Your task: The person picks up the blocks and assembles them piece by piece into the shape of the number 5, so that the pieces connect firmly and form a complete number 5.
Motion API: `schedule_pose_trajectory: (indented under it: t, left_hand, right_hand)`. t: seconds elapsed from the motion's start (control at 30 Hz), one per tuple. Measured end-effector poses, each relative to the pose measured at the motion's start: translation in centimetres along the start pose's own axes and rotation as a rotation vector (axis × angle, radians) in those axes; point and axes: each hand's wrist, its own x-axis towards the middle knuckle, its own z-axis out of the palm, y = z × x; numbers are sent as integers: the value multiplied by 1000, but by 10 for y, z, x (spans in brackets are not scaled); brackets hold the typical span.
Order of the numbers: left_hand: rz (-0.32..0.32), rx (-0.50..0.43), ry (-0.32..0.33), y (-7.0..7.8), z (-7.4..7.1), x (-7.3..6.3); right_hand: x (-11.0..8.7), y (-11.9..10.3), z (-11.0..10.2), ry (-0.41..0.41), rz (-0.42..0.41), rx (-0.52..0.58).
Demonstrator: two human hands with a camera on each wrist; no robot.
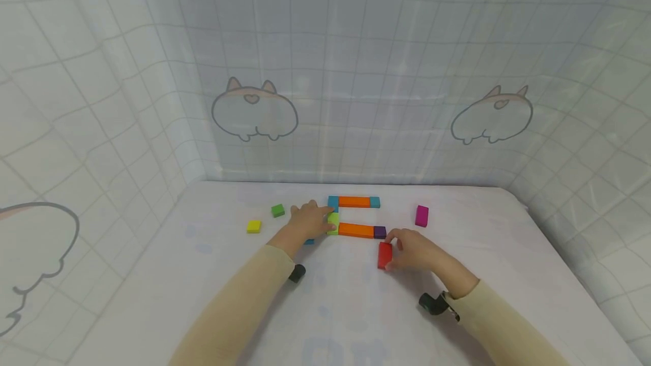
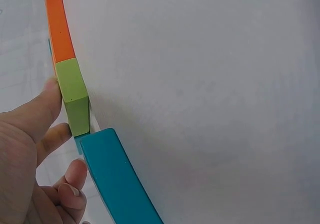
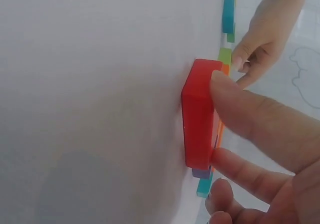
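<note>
My left hand [image 1: 307, 221] has its thumb and index finger at a light green block [image 1: 333, 218], gripping it across its length. That block abuts the left end of an orange block [image 1: 356, 230], with a small purple block [image 1: 380, 232] at the orange block's other end. Beyond it, a blue block [image 1: 333, 203] touches the far end of the green one. My right hand [image 1: 414, 250] pinches a red block [image 3: 199, 116] between thumb and index finger, nearer to me than the purple block. A teal block [image 2: 117, 176] lies beside the left hand, partly hidden under that wrist in the head view.
A second orange block [image 1: 354, 201] runs right from the blue block to a small blue block [image 1: 375, 202]. Green [image 1: 277, 210] and yellow [image 1: 254, 226] blocks lie at the left, a magenta block [image 1: 421, 216] at the right. A grid-patterned white curtain [image 1: 373, 123] surrounds the white surface.
</note>
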Motion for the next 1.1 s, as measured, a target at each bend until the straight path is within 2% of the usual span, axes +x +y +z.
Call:
schedule_pose_trajectory:
  t: [0.5,1.1]
  left_hand:
    - [10,-2,-4,0,-4,0]
    - [2,-10,-5,0,-3,-1]
  right_hand:
    - [8,0,-8,-14,-4,-15]
    - [14,0,-8,-25,11,-5]
